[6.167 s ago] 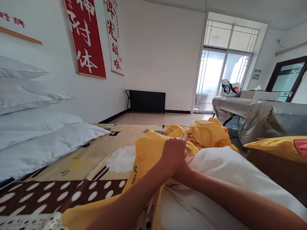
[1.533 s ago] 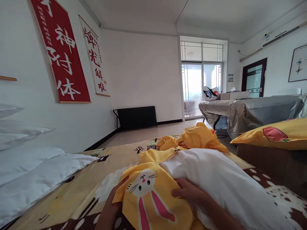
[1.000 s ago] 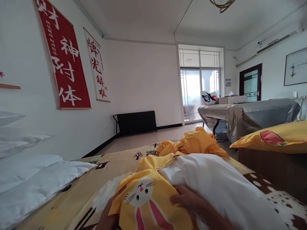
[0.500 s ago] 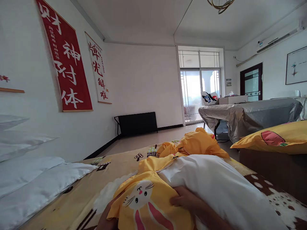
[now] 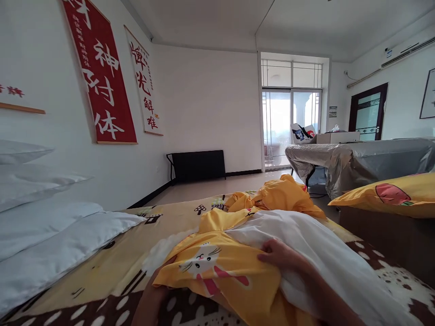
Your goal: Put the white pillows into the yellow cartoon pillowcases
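A yellow pillowcase [image 5: 244, 258] with a printed white rabbit partly covers a white pillow [image 5: 302, 231] in front of me. My right hand [image 5: 277, 254] is closed on the pillowcase cloth near its border with the bare white pillow, thumb and fingers pinched together. At the left edge of the pillowcase, my left hand [image 5: 162, 281] holds up the cloth, its fingers mostly hidden by a fold. Below the raised cloth, the patterned blanket shows. Just beyond lies a crumpled heap of yellow fabric [image 5: 285, 197].
White pillows [image 5: 84, 244] are stacked at the left. On the right, a yellow carrot-print pillow [image 5: 397, 197] rests on a brown box [image 5: 377, 235]. A patterned blanket [image 5: 176, 215] spreads beneath everything. Farther back stand a plastic-covered table [image 5: 353, 158] and a folded black table [image 5: 200, 170].
Both hands have risen slightly, the right one also shifting right. The front of the pillowcase has lifted and creased, uncovering blanket below it. The view has tilted down and turned a little left.
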`<state>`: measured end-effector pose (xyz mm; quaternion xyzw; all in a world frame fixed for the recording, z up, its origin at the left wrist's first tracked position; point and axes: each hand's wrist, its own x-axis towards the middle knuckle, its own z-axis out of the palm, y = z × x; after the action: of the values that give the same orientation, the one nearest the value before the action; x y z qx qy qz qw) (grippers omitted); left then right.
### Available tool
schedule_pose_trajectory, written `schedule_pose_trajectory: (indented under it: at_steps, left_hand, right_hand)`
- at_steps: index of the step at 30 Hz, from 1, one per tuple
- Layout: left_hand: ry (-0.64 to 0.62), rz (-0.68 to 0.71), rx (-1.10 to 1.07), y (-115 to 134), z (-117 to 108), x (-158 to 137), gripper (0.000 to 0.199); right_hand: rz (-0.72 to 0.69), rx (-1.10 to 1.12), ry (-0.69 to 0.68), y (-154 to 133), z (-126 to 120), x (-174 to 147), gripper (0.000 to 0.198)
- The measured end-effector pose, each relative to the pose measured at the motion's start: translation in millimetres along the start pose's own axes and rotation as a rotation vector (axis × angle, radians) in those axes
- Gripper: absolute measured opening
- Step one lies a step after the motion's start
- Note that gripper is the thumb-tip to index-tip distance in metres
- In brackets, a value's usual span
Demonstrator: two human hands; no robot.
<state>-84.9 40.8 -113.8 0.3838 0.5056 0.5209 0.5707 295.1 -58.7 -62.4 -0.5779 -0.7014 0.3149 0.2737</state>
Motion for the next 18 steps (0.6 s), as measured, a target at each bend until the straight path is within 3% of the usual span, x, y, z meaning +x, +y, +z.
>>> schedule_pose_trajectory:
  at_steps: [5, 9, 13, 18]
  left_hand:
    - [-0.102, -0.057, -0.149, 10.8, 4.6, -6.8, 0.048]
    - [-0.154, -0.021, -0.228, 39.6, 21.8, -4.5, 0.056]
    - [-0.233, -0.005, -0.274, 71.7, 43.3, 1.7, 0.059]
    - [-0.312, -0.081, -0.313, 74.6, 46.5, 4.9, 0.044]
  right_hand:
    - [-0.003, -0.099, -0.061, 1.1, -32.3, -21.3, 0.021]
    - [0.020, -0.305, 0.091, -23.7, -32.6, -22.2, 0.018]
    - [-0.092, -0.433, 0.338, -82.0, 0.8, -5.7, 0.027]
    - [-0.383, -0.353, 0.289, -148.0, 62.1, 42.2, 0.019]
